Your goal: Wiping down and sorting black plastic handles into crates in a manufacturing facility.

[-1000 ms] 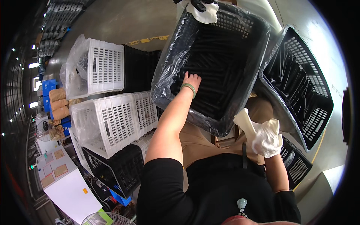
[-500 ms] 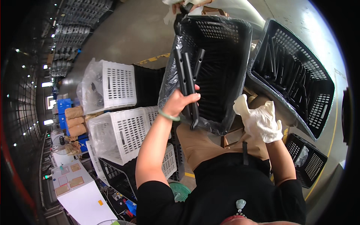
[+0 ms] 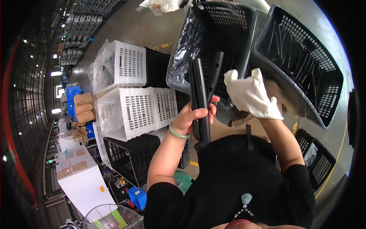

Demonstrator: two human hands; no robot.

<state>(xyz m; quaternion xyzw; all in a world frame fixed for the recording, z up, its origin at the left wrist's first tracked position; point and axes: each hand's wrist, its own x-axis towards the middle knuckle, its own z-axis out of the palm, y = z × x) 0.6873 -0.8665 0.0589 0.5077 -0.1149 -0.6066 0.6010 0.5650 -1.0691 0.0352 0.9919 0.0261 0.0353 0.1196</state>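
Note:
My left hand (image 3: 188,119), bare and with a pale green bangle at the wrist, is closed around several black metal tubes (image 3: 201,86) with holes along their sides. The tubes fan apart at their far ends and stand in front of a black crate (image 3: 249,42) lined with black plastic. More black tubes lie inside that crate, dim and hard to make out. My right hand (image 3: 253,97) wears a white glove. It is raised to the right of the tubes, fingers spread, holding nothing.
A second black crate (image 3: 322,49) with black rods stands at the right, with a smaller black crate (image 3: 324,164) below it. White crates (image 3: 139,110) are stacked at the left beside a white cabinet (image 3: 85,191) and a wire fan (image 3: 112,217). Another person's white glove (image 3: 164,4) shows at the top.
My left hand has drawn the tubes back toward my body, and they have fanned apart. My gloved right hand has moved up and left, nearer the tubes. The view has shifted.

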